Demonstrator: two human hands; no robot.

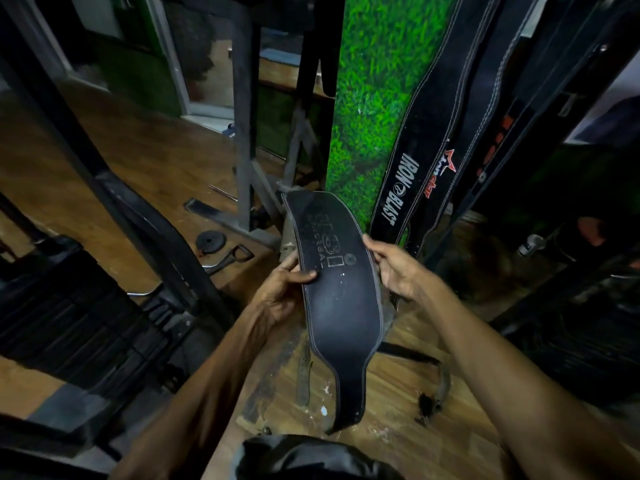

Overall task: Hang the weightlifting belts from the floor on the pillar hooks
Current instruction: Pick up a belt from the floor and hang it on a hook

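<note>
A wide black weightlifting belt (341, 306) with grey stitching and faded lettering is held up in front of me, its narrow end hanging down toward the floor. My left hand (284, 289) grips its left edge with the thumb on the face. My right hand (394, 268) pinches its right edge. Behind it stands the pillar (367, 109), covered in green artificial grass. Several black belts hang along the pillar's right side, among them one lettered IRON BLAST (405, 181) and another with a red star (446, 168).
A black weight stack (69, 323) and machine frame (114, 188) fill the left. A small weight plate (211, 241) and a handle (232, 256) lie on the wooden floor. More dark straps (433, 386) lie on the floor below the belt. Dark equipment crowds the right.
</note>
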